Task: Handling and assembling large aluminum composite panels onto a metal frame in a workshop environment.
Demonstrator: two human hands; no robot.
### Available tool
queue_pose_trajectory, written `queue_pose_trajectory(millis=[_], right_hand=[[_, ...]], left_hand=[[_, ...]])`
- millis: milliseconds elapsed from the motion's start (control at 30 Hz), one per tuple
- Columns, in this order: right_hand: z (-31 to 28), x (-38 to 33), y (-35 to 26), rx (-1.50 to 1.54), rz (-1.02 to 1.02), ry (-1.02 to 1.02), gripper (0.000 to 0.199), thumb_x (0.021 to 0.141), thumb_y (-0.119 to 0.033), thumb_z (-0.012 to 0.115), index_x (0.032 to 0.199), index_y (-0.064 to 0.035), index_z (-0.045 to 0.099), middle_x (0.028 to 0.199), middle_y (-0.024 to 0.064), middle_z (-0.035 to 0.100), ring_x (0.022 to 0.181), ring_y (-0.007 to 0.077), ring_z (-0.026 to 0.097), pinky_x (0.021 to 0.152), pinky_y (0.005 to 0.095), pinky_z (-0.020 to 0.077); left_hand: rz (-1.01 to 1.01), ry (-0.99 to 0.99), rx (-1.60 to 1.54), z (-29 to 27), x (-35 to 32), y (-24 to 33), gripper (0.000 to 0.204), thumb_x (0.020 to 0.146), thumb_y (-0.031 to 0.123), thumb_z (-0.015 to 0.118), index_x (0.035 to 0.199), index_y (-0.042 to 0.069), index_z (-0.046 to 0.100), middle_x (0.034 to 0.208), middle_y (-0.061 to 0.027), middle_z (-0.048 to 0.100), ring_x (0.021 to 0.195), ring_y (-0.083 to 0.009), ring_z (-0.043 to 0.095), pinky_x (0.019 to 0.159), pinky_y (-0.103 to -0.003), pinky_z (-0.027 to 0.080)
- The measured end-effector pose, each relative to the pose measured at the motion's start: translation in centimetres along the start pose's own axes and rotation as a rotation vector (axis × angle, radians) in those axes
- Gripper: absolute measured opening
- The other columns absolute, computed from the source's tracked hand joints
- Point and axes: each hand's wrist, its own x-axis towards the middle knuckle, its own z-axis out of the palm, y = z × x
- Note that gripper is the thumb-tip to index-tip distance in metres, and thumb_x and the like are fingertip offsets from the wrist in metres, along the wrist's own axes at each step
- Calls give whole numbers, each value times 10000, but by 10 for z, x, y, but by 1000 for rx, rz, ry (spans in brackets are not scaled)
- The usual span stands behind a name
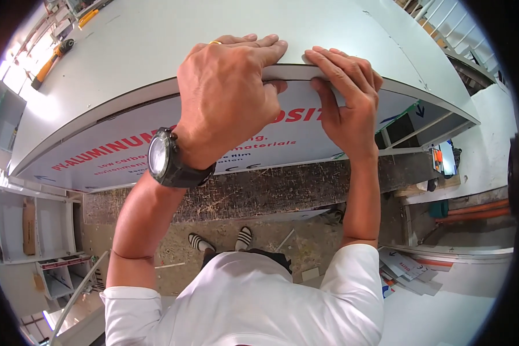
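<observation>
A large white panel [311,26] spans the top of a box-like cabinet, its front edge facing me. My left hand [230,92], with a dark watch [163,157] at the wrist, grips that edge, fingers flat on top and thumb against the front. Just to its right, my right hand [352,86] pinches the same edge, fingertips above and thumb below. Under the edge, a front panel [213,138] carries a protective film with red and blue print. Part of it is hidden behind my left hand and forearm.
A yellow and black cordless drill [53,62] and an orange-handled tool [88,17] lie on the panel's far left. A worn board [242,196] runs below the cabinet. Shelving [34,225] stands left; panel offcuts [406,268] and orange pipes [478,213] are right.
</observation>
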Motion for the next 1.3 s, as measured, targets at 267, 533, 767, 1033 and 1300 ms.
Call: queue_pose_trajectory(millis=[267, 533, 767, 1033, 1300], right_hand=[[2, -1, -2, -42, -32, 20, 446, 853, -18, 738, 1269, -175, 759, 1250, -63, 736, 1144, 170, 620, 1066, 354, 381], [-8, 1, -17, -19, 0, 8, 429, 867, -35, 733, 1278, -157, 745, 1263, -34, 734, 1162, 197, 623, 1076, 372, 388], [-13, 3, -18, -18, 10, -36, 410, 890, -62, 721, 1292, -140, 731, 1276, -20, 731, 1189, 210, 620, 1094, 380, 387], [-12, 2, -18, -21, -18, -53, 405, 911, -91, 714, 1313, -136, 720, 1339, -6, 700, 1226, 218, 607, 1106, 394, 385], [-4, -4, -30, -100, -87, -7, 445, 906, -169, 754, 1349, -166, 705, 1417, 37, 629, 1272, 238, 570, 1110, 404, 386]], left_hand=[[39, 67, 24, 0, -3, -1, 391, 748, 116, 797, 1138, 97, 801, 1181, -39, 793, 1099, -199, 749, 847, -334, 585], [43, -119, 163, -38, -7, -4, 512, 809, 261, 828, 1288, 109, 729, 1292, -47, 748, 1149, -229, 732, 911, -318, 577], [12, 6, 332, -78, -59, -70, 829, 761, 511, 872, 1421, 73, 627, 1440, -124, 653, 1428, -361, 520, 1179, -492, 403], [0, 189, 357, -86, -97, -109, 950, 734, 569, 859, 1502, 102, 555, 1547, -104, 558, 1485, -338, 447, 1223, -514, 314], [8, 138, 335, -84, -104, -115, 1021, 731, 581, 850, 1565, 126, 475, 1618, -74, 472, 1511, -309, 406, 1230, -518, 283]])
